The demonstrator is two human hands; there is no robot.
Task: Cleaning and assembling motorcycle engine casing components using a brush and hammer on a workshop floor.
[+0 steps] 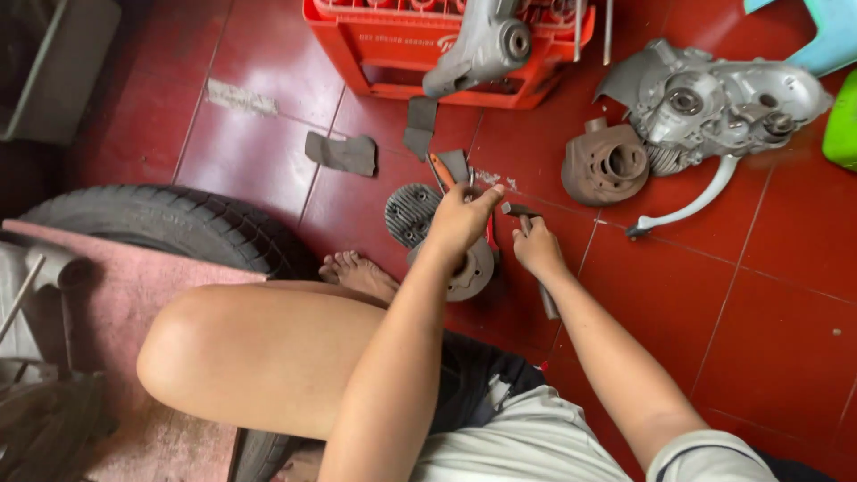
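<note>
Head camera is looking down at a person who is sitting on a tyre [161, 228] with a pink cloth, over a red tiled floor [759, 312]. The left hand [460, 219] is closing its fingers around a small metal piece above a round finned engine part [412, 212], and I cannot tell exactly what the piece is. The right hand [536, 245] is gripping a short dark tool [518, 211] just beside the left one, and another handle is showing below its wrist. A second round metal part [473, 268] is lying under the left forearm, near the bare foot [357, 272].

What could go wrong, in my judgement: both hands are working very close together, so if the tool slips it may hit the left fingers. The foot is also resting near the heavy parts, and a part that rolls or drops could hurt the toes. Small pieces could slide away on the smooth tiles and get lost among the grey scraps [344, 153].

About containers: a red plastic crate [393, 54] is standing at the top of the view, and a grey metal arm-shaped part [482, 45] is leaning out of it. What else is inside is hidden. An engine casing [723, 103] and a brown cylinder [607, 165] are lying on the floor, outside any container.
</note>
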